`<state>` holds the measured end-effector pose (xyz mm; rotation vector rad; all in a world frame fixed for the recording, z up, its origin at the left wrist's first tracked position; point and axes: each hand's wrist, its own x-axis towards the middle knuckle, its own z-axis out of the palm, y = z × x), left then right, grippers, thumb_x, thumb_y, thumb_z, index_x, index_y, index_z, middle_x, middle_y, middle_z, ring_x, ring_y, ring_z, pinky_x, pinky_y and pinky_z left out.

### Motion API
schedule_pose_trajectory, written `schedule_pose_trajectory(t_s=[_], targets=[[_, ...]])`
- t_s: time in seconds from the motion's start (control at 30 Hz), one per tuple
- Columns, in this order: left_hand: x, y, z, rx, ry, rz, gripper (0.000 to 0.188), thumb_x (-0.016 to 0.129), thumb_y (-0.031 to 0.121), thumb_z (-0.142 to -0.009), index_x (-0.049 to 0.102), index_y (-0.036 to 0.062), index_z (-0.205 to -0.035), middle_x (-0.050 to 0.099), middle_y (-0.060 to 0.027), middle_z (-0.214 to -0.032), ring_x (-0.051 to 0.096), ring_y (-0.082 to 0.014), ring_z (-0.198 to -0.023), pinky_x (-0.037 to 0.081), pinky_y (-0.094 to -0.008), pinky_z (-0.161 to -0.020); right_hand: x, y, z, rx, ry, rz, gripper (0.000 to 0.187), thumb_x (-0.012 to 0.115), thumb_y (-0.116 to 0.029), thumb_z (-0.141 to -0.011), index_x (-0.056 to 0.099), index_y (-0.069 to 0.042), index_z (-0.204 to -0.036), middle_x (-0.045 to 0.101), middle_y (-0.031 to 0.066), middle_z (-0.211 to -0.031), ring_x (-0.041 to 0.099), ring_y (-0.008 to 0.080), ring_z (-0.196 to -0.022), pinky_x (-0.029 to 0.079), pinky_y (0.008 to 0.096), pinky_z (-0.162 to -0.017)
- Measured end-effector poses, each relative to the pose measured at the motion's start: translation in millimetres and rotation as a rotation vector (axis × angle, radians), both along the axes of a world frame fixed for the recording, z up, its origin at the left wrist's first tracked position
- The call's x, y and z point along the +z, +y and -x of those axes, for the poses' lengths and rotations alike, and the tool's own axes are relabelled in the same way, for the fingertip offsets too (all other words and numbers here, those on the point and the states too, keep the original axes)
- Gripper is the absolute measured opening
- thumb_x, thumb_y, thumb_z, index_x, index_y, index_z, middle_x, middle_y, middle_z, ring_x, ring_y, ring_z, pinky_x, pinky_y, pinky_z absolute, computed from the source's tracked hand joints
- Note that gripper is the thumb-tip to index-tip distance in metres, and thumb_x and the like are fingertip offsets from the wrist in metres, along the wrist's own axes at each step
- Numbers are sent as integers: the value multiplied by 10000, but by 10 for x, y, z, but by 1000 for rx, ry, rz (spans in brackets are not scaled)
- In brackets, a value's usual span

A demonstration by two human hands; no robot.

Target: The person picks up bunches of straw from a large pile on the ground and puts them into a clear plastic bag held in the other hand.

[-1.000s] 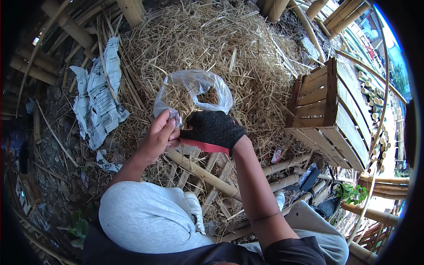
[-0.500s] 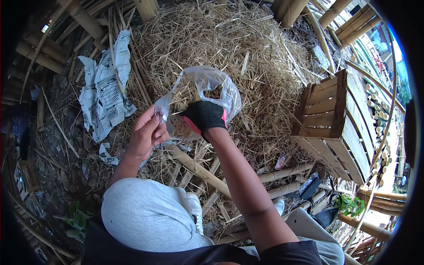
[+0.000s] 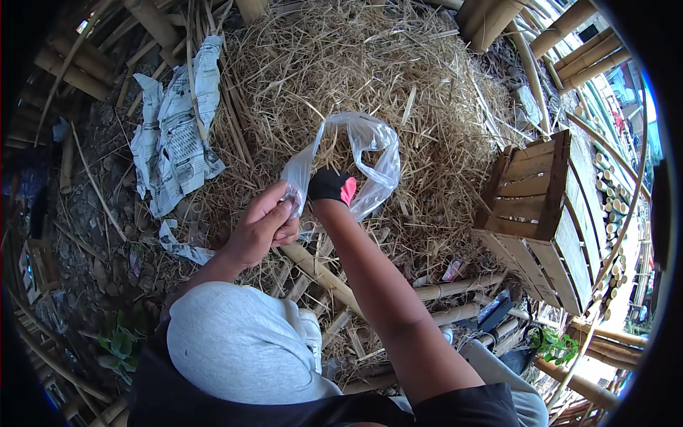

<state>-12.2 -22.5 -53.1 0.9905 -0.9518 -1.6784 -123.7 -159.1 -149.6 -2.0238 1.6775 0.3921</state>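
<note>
My bare left hand [image 3: 260,226] pinches the near left rim of a clear plastic bag [image 3: 385,186] between thumb and fingers. The bag's mouth gapes upward above a heap of dry straw [image 3: 306,78]. My right hand [image 3: 330,188], in a black and pink glove, reaches down into the mouth. Its fingers are hidden, so whether they hold anything does not show. Some straw shows within the opening, just beyond the glove.
Crumpled newspaper [image 3: 178,121] lies left of the straw. A slatted wooden crate [image 3: 548,220] stands to the right, with stacked bamboo pieces [image 3: 613,213] behind it. Bamboo poles [image 3: 324,277] lie between the straw and my legs.
My gloved right hand has pushed deeper into the bag, and the straw seen beside it has mostly gone from sight. My left hand keeps its pinch on the rim.
</note>
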Motion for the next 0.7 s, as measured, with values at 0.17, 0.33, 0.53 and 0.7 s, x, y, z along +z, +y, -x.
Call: schedule_pose_trajectory(t_s=[0.17,0.33,0.53,0.7], targets=[[-51,96,109,-59,49,-100,138,423,216,-1062,461,84,-1071,328,33,-627,333,-65,-534,317,-245,-532,-303,-97,101,33,-65,34,261,625,-270,-804,787,-140,-962,753,144,-1009,730,342,-970,578,473,-816],[-90,19,97,115,165,-95,131,429,182,-1053,477,79,-1118,346,34,-660,345,-85,-544,337,-259,-579,-327,-184,299,172,-126,7,343,662,-363,-813,768,-106,-1013,733,182,-1075,710,366,-1020,569,474,-852],[-111,64,140,146,182,-143,133,439,193,-1056,495,86,-1113,353,34,-663,363,-86,-559,350,-270,-593,430,86,859,99,-542,-277,623,598,-652,-866,689,-126,-1189,667,189,-1205,615,370,-1157,464,405,-1006],[-83,89,162,191,172,-147,120,417,164,-1061,500,78,-1077,351,27,-682,332,-81,-553,342,-246,-560,1578,496,1262,28,-278,-112,721,635,-694,-837,708,-34,-1117,699,245,-1096,660,375,-1099,488,438,-952]])
